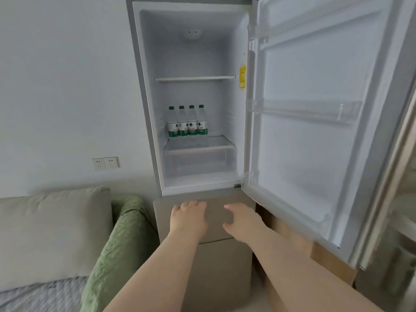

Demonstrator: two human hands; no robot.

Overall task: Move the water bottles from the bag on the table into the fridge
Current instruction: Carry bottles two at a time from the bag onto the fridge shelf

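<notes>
Four water bottles (188, 121) are standing upright in a tight row, caps up, at the back left of the fridge's (193, 52) lower shelf (200, 144). We are holding both hands out low before the closed lower compartment (220, 266), well beneath them. Our left hand (188, 216) and right hand (242, 219) are carrying nothing, fingers loose and spread; whether the left fingertips are touching the panel we cannot tell. The bottles are sitting above and ahead of the left hand, the nearer one, while the door (315, 154) is standing wide open on the right hand's side. Neither bag nor tabletop is showing, so we are judging the next move to be a turn away.
</notes>
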